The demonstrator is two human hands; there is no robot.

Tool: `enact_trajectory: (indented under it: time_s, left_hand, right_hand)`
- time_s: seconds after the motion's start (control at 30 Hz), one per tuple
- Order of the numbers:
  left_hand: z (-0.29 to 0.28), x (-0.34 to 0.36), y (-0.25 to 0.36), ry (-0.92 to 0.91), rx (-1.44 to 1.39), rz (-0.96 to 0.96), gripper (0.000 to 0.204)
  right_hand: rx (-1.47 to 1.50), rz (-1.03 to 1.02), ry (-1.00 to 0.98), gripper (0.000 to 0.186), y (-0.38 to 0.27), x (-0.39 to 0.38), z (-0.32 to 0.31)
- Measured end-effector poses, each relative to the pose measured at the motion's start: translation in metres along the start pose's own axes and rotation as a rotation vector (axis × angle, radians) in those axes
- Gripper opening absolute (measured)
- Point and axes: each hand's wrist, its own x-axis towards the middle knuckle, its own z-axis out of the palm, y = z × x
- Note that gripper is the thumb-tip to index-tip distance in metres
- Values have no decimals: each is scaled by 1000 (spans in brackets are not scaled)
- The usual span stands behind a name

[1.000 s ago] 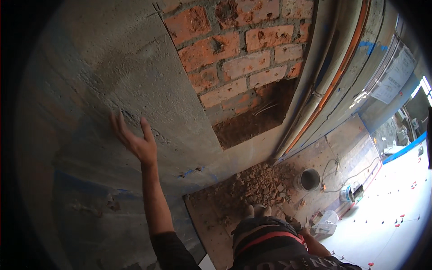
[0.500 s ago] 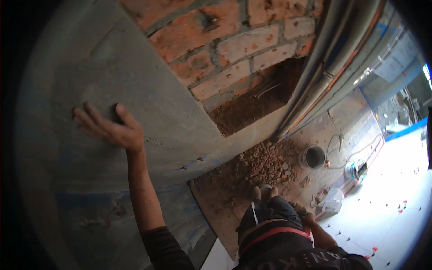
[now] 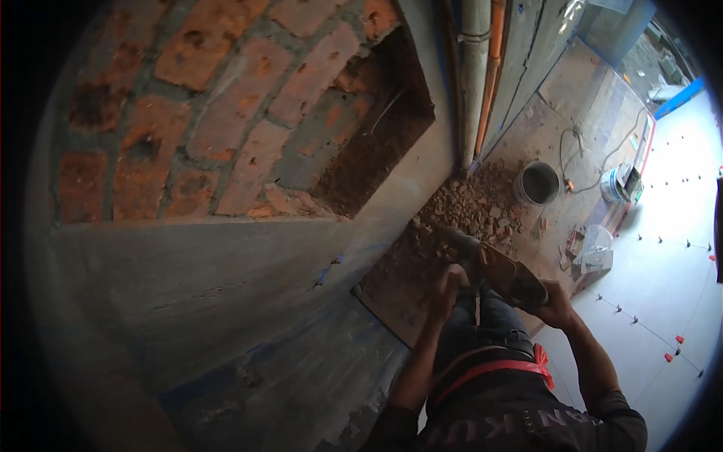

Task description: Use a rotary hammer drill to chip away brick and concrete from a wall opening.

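In front of my thighs, my right hand (image 3: 553, 303) grips the near end of a long, dusty brown-and-dark item (image 3: 512, 273). Its kind is unclear; it slants away to the left over the rubble. My left hand (image 3: 452, 280) is left of the item, fingers curled closed. Whatever they hold, if anything, is too small and blurred to make out. Beyond both hands lies a heap of broken brick rubble (image 3: 489, 209) at the foot of the wall. Above it, a dark recess (image 3: 376, 143) opens in the exposed brickwork (image 3: 233, 98).
Grey plaster (image 3: 226, 264) borders the brickwork. Pipes (image 3: 476, 83) run down beside the recess. Right of the rubble stand a grey bucket (image 3: 538, 183) and a white bucket (image 3: 619, 184), with a cable (image 3: 576, 151) and a clear plastic bag (image 3: 596, 248). Floor tiles with levelling clips (image 3: 634, 319) lie right.
My left hand has left the plaster and come down in front of my body. My right hand has come forward with the brown-and-dark item. The view has turned, showing more brickwork on the left.
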Motion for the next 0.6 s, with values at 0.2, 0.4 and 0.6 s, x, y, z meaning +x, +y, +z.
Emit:
enact_trajectory:
  time_s: [0.2,0.4,0.6]
  left_hand:
    - [50,37,115,-293,-857,-131,89]
    - [12,56,101,-177,-1146,-70,109]
    - [6,53,109,-75,-965,-68,117]
  right_hand:
    - [186,-152,-141,36,-48,30,-30]
    - [158,-255,-213,41,-43,79,2]
    - [152,-280,-269,44,-39,98,5]
